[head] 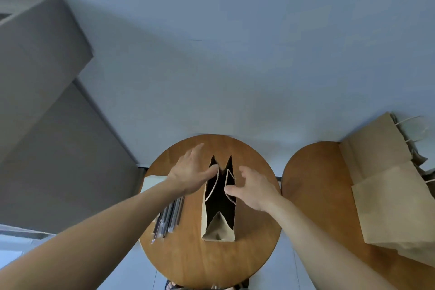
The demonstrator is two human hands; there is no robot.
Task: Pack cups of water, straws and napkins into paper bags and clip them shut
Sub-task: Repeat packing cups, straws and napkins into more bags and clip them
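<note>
Fig. 1. Open paper bag [219, 231] upright near the middle of a round wooden table [207, 263], with 1 hand at each side of its mouth.

Left hand [191, 172]: fingers spread wide and straight, thumb tip touching the bag's left rim, holding nothing. Right hand [255, 189]: fingers loosely curled, thumb at the right rim beside a cord handle [229, 186]; whether it pinches the paper cannot be told. Bare wood lies between the bag and the table's near edge. A bundle of straws [169, 216] lies left of the bag, its near ends close to the left edge; a white napkin [151, 182] sits at that edge under the left forearm. A narrow gap separates a 2nd table [313, 195] on the right, which carries a stack of flat bags [390, 207].
</note>
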